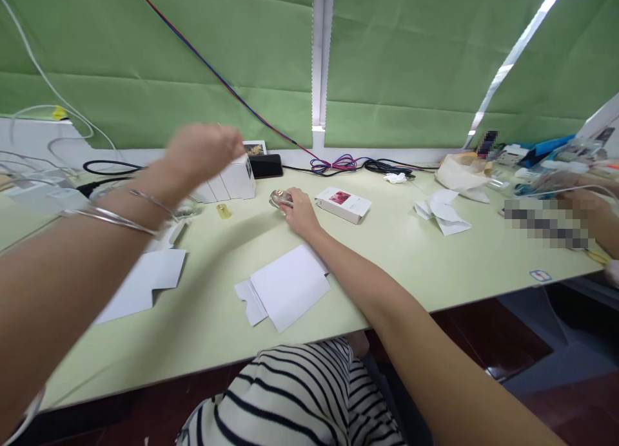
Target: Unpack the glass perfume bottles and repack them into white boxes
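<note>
My right hand (302, 215) rests on the table with its fingers closed around a small clear glass perfume bottle (279, 199), part of which the fingers hide. Raised in front of the white boxes (236, 179), my left hand (206, 151) is curled into a fist and blurred; what it holds, if anything, cannot be made out. A small gold-coloured cap (223, 211) stands on the table below it. To the right of the bottle lies a white box with a red picture (343, 204). Flattened white cardboard (290, 286) is near the table's front edge.
More white cardboard (145, 283) lies at the left. A dark phone (266, 166) and bundled cables (345, 164) are along the back. Crumpled white paper (442, 211) and a cream cloth bag (463, 177) sit to the right. Another person's arm (599, 207) reaches in at the far right.
</note>
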